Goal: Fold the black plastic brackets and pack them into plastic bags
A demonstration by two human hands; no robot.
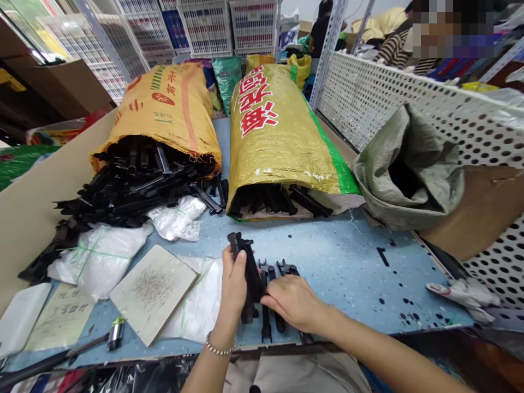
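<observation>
Upright in my left hand (234, 281) is a long black plastic part (251, 267), perhaps more than one pressed together, with my thumb along its face. My right hand (297, 303) is closed just to its right, its thumb at the edge of that part; what its curled fingers hold is hidden. Beneath and beside my right hand lie several slim black parts (266, 322) with forked ends, side by side on the blue speckled table (331, 256). A bracelet (219, 346) circles my left wrist.
An orange sack (164, 114) spills a heap of black parts (123, 191). Beside it lies a yellow sack (278, 142) with more parts inside. White plastic bundles (102, 254), a square board (153, 292) and a grey-green sack (409, 174) surround the work area. A perforated panel (409, 103) borders the right side.
</observation>
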